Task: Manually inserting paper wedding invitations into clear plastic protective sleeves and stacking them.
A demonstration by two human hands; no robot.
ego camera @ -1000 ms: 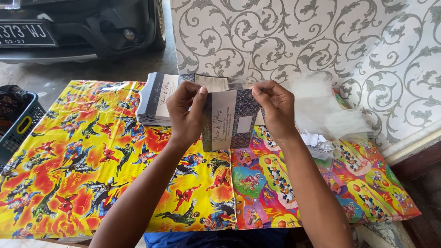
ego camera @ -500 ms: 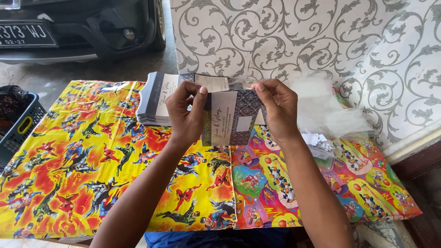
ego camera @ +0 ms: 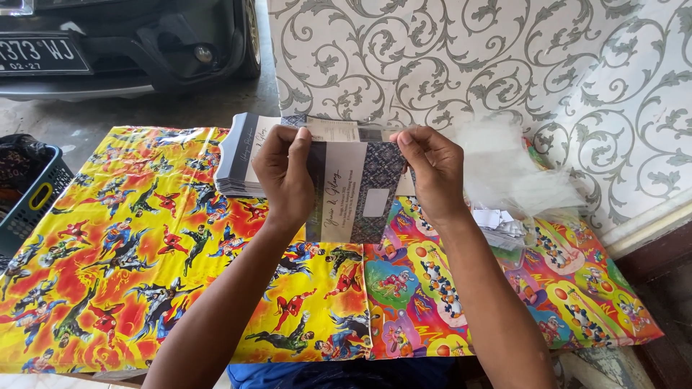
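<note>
Card (ego camera: 353,191) upright between our hands, grey and cream with a dark patterned panel, held just in front of the stack of like cards (ego camera: 241,155). Our left hand (ego camera: 285,173) pinches its left edge, thumb across the face; our right hand (ego camera: 432,169) pinches the top right corner, likely to keep it flat. Clear sleeves (ego camera: 515,173) lie right of the stack, within reach, on the bright cartoon-printed sheet (ego camera: 144,259).
</note>
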